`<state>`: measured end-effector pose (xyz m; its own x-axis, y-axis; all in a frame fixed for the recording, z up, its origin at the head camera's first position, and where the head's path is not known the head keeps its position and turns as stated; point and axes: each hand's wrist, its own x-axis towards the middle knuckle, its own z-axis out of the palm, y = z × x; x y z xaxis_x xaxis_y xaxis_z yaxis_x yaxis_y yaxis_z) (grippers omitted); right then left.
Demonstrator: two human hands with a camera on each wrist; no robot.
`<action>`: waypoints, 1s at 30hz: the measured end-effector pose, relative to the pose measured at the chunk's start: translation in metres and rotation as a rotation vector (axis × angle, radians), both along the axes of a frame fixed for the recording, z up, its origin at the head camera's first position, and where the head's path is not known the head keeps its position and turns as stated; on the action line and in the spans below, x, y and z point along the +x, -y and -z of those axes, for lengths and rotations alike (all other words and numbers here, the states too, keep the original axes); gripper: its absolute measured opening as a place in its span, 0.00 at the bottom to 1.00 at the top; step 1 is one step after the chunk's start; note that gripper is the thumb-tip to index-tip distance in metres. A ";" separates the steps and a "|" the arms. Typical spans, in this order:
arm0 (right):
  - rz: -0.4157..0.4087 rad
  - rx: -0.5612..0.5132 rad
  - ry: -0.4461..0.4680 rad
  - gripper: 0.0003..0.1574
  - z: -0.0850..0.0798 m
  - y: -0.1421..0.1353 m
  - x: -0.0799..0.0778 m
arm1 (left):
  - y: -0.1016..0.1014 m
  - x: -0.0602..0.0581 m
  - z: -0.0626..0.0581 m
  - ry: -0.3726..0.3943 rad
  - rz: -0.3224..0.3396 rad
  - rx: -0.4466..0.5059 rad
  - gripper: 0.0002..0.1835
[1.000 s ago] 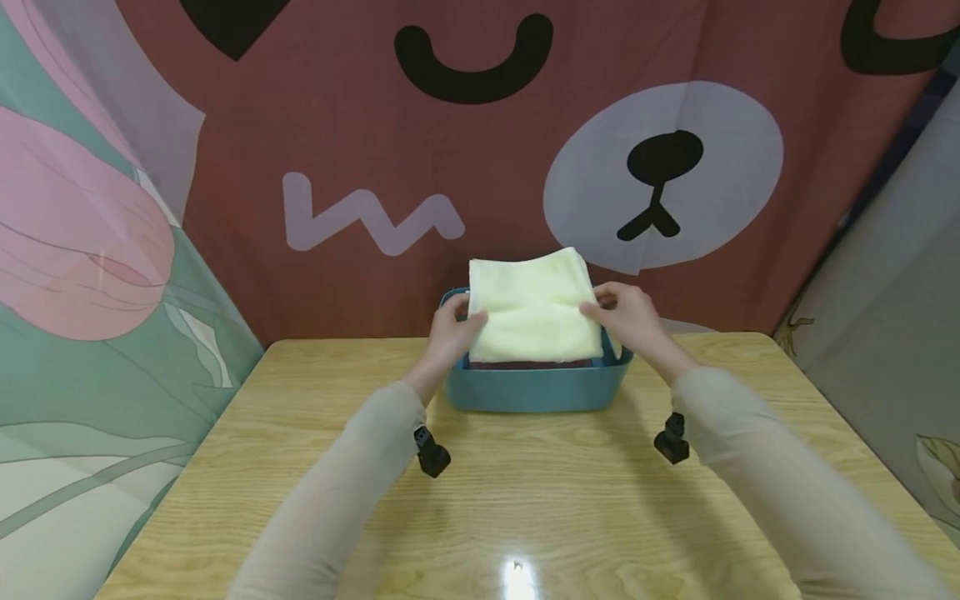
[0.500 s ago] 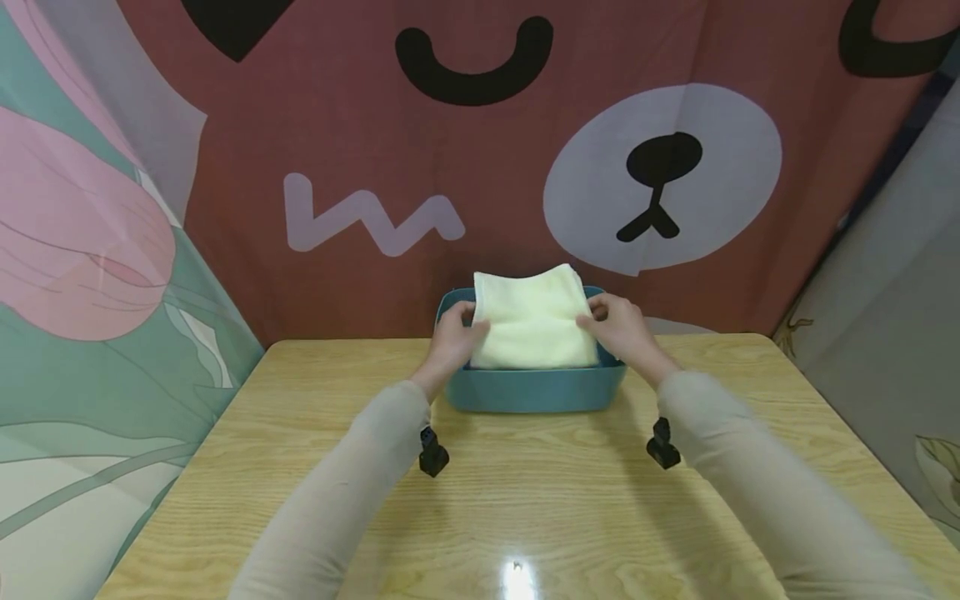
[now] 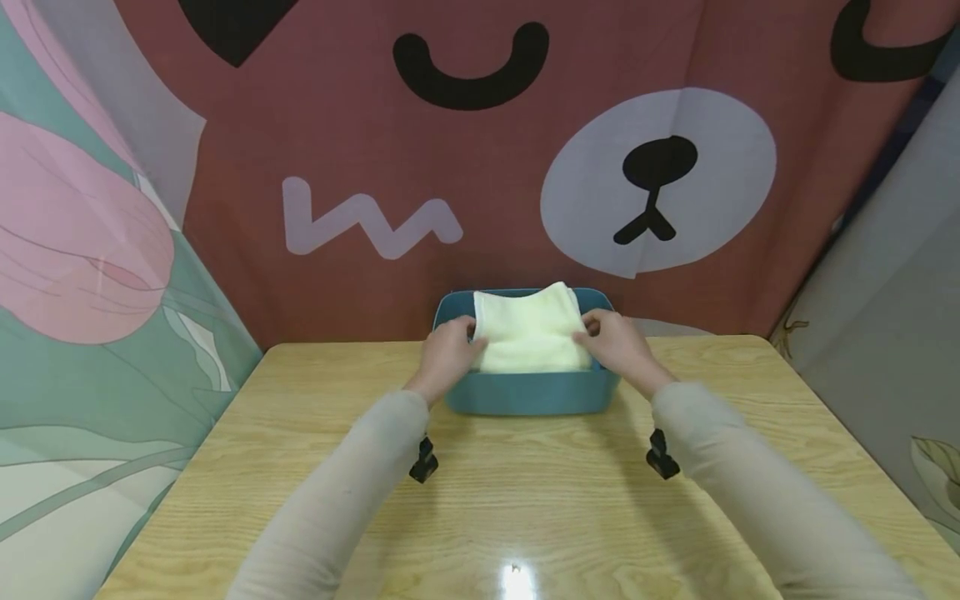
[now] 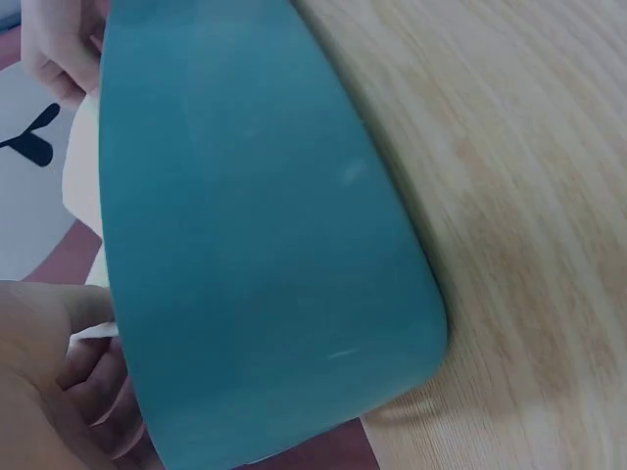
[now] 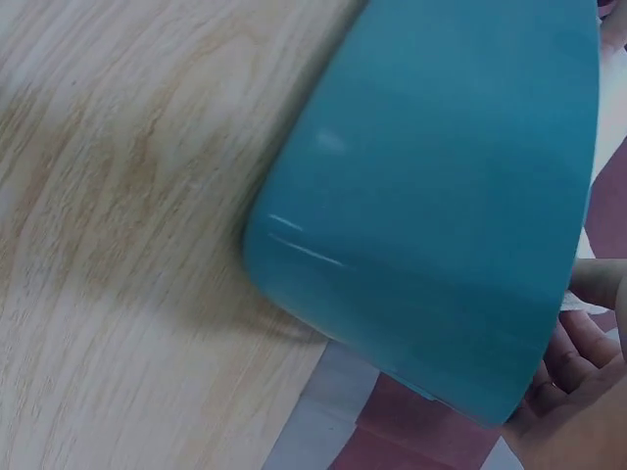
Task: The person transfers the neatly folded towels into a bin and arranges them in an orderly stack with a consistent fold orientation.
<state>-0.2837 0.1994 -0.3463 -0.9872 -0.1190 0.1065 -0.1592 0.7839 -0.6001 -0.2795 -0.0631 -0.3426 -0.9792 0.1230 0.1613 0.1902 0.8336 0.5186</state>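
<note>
A folded pale yellow towel (image 3: 532,329) is held by its two sides, its lower part down inside a blue plastic bin (image 3: 532,393). My left hand (image 3: 448,354) pinches the towel's left edge between thumb and fingers, just over the bin's left side. On the opposite edge my right hand (image 3: 618,342) pinches it the same way. In the left wrist view the bin's outer wall (image 4: 255,235) covers most of the towel, and a thumb and curled fingers grip a pale corner at the rim. The right wrist view shows a matching grip beside the bin wall (image 5: 431,206).
The bin stands at the back of a wood-grain table (image 3: 517,492), close to a hanging cloth (image 3: 360,283) printed with a bear face. A floral curtain (image 3: 97,275) hangs on the left and a grey one (image 3: 877,317) on the right.
Both hands have lowered the towel from above the bin down into it. The towel's bottom edge has dropped behind the front rim, and the right hand has come slightly inward.
</note>
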 end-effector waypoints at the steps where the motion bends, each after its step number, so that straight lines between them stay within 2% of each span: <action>1: -0.002 0.013 -0.002 0.25 0.001 0.000 0.000 | 0.000 0.000 0.001 -0.005 0.004 -0.030 0.15; 6: -0.009 0.078 -0.016 0.24 0.003 0.002 0.000 | 0.001 0.000 0.004 -0.021 0.003 -0.118 0.10; 13: -0.012 0.079 -0.009 0.24 0.004 0.004 0.001 | 0.002 0.000 0.005 -0.023 -0.010 -0.157 0.08; 20: -0.013 0.073 -0.008 0.24 0.004 0.004 0.001 | 0.003 0.000 0.006 -0.052 0.000 -0.166 0.08; 23: -0.006 0.069 -0.011 0.23 0.005 0.004 0.002 | 0.004 0.002 0.006 -0.096 -0.003 -0.178 0.10; 27: 0.006 0.013 -0.034 0.19 0.007 0.003 0.004 | 0.007 0.006 0.005 -0.158 -0.010 -0.144 0.13; 30: -0.003 -0.041 -0.071 0.17 0.008 0.002 0.007 | 0.010 0.009 0.005 -0.178 -0.006 -0.093 0.12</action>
<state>-0.2770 0.1970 -0.3543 -0.9766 -0.1159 0.1813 -0.2049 0.7584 -0.6188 -0.2703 -0.0730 -0.3478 -0.9368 0.1398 0.3206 0.2672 0.8776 0.3981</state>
